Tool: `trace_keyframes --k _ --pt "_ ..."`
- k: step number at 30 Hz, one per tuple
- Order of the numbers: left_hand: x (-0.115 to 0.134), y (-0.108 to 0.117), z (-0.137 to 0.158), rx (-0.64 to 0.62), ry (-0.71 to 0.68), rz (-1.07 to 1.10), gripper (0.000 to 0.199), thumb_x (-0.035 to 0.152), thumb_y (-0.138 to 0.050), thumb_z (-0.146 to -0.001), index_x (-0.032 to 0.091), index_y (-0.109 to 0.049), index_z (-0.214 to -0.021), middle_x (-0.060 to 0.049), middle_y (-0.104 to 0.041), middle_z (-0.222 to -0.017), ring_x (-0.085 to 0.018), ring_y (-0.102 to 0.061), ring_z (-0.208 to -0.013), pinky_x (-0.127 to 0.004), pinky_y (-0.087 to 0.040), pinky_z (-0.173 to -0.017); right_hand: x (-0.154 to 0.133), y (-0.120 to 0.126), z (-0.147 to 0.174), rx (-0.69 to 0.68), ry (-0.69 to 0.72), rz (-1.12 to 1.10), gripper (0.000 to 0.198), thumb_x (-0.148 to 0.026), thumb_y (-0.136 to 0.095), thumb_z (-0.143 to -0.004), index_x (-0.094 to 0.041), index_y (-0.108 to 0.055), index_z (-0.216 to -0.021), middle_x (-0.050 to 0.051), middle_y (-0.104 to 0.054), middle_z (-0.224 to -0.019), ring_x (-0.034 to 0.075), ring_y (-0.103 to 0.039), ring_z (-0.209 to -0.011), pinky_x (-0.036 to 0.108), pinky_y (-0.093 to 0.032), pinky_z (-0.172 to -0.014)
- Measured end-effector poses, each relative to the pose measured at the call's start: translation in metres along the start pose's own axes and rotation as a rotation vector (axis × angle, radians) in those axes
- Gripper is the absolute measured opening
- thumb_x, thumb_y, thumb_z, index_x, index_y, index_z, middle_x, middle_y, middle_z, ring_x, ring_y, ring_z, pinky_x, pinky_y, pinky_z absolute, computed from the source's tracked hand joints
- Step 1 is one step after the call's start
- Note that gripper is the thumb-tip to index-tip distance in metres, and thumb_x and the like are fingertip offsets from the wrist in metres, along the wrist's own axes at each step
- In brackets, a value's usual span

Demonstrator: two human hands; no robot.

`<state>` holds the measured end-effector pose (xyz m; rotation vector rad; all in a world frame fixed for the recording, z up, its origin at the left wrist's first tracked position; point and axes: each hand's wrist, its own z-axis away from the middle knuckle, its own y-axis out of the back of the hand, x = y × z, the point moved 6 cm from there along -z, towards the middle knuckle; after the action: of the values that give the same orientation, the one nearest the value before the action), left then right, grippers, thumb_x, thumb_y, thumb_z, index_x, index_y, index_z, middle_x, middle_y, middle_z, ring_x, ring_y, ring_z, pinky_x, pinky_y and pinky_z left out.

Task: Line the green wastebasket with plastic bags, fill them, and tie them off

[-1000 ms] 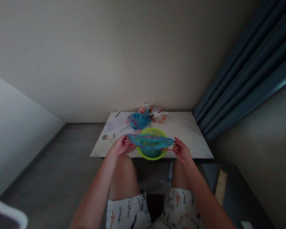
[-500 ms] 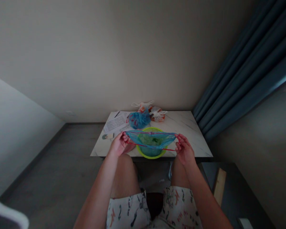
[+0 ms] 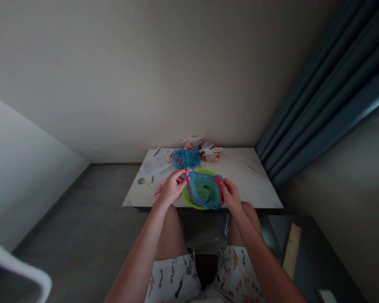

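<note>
A thin blue plastic bag with red drawstrings lies over a yellow-green basket at the table's front edge. Something green shows through the film; its kind is unclear. My left hand pinches the red drawstring at the bag's left side. On the right side, my right hand grips the other red drawstring loop. Beside my left wrist lies a pink item, partly covered by the hand.
Behind the basket sit a bundled blue bag and white-and-orange tied bags. Printed sheets with a pen and a small pale item lie left on the marble-patterned table. A wooden piece rests at right.
My hands have come closer together. The drawstrings, earlier stretched wide across the basket, are now gathered into loops at each hand, and the bag mouth is narrower.
</note>
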<state>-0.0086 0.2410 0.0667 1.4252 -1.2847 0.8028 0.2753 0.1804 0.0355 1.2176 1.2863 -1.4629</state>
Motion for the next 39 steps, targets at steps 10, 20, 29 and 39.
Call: trace_keyframes --k 10,20,29,39 --pt "-0.004 -0.041 -0.008 0.103 0.142 0.572 0.056 0.023 -0.104 -0.075 0.021 -0.077 -0.124 -0.017 -0.075 -0.147 -0.029 -0.071 -0.137 -0.039 -0.058 -0.113 -0.004 0.002 -0.007 -0.023 -0.042 -0.085 0.079 -0.031 -0.101 -0.074 -0.035 -0.075 -0.150 0.007 -0.081 -0.139 0.004 -0.052 -0.041 0.022 -0.042 -0.030" --pt "0.003 -0.038 -0.010 -0.100 0.222 0.334 0.059 0.020 -0.107 -0.070 0.022 -0.077 -0.121 -0.014 -0.075 -0.131 -0.035 -0.070 -0.127 -0.041 -0.057 -0.109 0.014 0.008 -0.014 -0.015 -0.032 0.076 0.072 -0.045 -0.099 -0.079 -0.029 -0.073 -0.145 0.006 -0.084 -0.120 0.007 -0.054 -0.044 0.020 -0.039 -0.033" --pt "0.026 -0.059 -0.007 -0.118 0.043 0.135 0.031 0.018 -0.088 -0.088 0.027 -0.086 -0.117 -0.012 -0.079 -0.127 -0.034 -0.068 -0.127 -0.045 -0.047 -0.123 -0.010 -0.005 -0.013 0.008 0.074 0.024 0.027 -0.042 -0.064 -0.090 -0.024 -0.082 -0.082 0.006 -0.074 -0.073 0.018 -0.060 -0.058 0.031 -0.050 -0.053" --pt "0.024 -0.040 0.006 -0.189 0.347 0.329 0.020 0.029 -0.076 -0.100 0.020 -0.085 -0.085 -0.008 -0.078 -0.081 -0.028 -0.073 -0.086 -0.033 -0.053 -0.077 -0.032 0.000 0.007 0.158 0.014 -0.230 0.042 -0.061 -0.063 -0.099 -0.024 -0.075 -0.083 0.004 -0.064 -0.071 0.018 -0.054 -0.057 0.032 -0.047 -0.053"
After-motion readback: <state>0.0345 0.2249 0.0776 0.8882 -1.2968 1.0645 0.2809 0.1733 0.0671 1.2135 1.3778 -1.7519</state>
